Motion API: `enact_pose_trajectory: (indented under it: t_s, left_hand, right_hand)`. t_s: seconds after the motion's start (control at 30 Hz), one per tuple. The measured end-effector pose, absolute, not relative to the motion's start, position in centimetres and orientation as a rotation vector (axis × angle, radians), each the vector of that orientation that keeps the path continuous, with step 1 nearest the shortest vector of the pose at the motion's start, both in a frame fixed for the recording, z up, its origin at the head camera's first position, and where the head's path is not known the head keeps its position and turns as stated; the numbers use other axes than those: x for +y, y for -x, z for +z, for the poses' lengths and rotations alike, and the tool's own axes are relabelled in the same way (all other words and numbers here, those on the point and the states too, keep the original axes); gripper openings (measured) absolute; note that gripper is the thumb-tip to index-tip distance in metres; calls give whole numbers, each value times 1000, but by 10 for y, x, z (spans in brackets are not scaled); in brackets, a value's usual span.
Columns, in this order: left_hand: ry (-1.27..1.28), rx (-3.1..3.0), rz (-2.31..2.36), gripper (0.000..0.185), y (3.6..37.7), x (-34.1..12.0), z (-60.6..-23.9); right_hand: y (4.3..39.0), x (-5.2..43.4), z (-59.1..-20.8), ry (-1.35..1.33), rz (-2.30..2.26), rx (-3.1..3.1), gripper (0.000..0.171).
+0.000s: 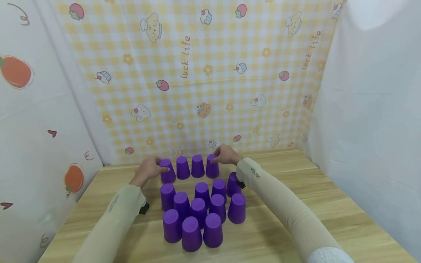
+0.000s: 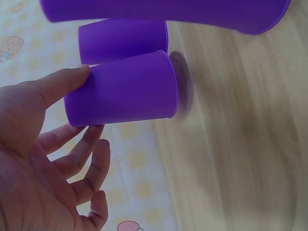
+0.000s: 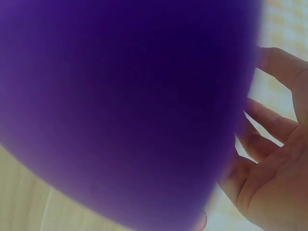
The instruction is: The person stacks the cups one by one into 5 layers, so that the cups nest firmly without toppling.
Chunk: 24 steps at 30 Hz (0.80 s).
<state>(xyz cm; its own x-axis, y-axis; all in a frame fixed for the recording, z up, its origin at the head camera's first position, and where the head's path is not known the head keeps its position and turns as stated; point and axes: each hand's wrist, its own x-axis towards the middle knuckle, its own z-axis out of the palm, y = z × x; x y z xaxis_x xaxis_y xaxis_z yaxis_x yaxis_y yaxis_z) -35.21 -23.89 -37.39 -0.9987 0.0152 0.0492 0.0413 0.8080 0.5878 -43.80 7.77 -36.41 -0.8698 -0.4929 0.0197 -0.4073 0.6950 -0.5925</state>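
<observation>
Several purple cups stand upside down on the wooden table point(image 1: 296, 204), four in a back row and a cluster point(image 1: 200, 215) in front. My left hand point(image 1: 148, 170) is at the leftmost back-row cup point(image 1: 167, 171). Its straight thumb point(image 2: 57, 84) lies against that cup point(image 2: 125, 91), with the other fingers point(image 2: 89, 159) loosely spread beside it. My right hand point(image 1: 226, 155) rests its fingertips on top of the rightmost back-row cup point(image 1: 212, 167). In the right wrist view a near cup point(image 3: 125, 106) fills the frame, and relaxed fingers point(image 3: 269, 130) show behind it.
A yellow checked cloth point(image 1: 204, 80) hangs behind the table and white sheets point(image 1: 371, 120) close in both sides. Bare wood lies to the left point(image 1: 98, 190) and right point(image 1: 329, 190) of the cups. Another cup point(image 1: 232, 183) stands close under my right forearm.
</observation>
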Motion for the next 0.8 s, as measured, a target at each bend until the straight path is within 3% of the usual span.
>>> enact_pose_trajectory:
  t_s: [0.13, 0.47, 0.57, 0.7, 0.8]
  left_hand:
    - [43, -2961, -964, 52, 357, -241, -372]
    - [21, -2976, -966, 53, 365, -242, -378]
    - [16, -2976, -965, 53, 366, -242, -379]
    - [28, -2976, -957, 53, 369, -242, -379]
    - [32, -2977, -945, 53, 372, -242, -380]
  right_hand:
    - [440, 79, -366, 766, -915, 2783, 15]
    - [448, 78, -373, 801, -960, 2774, 46]
    - [450, 78, -375, 788, -964, 2767, 44]
    - [450, 78, -374, 712, -991, 2772, 21]
    - [449, 78, -374, 654, -1016, 2766, 35]
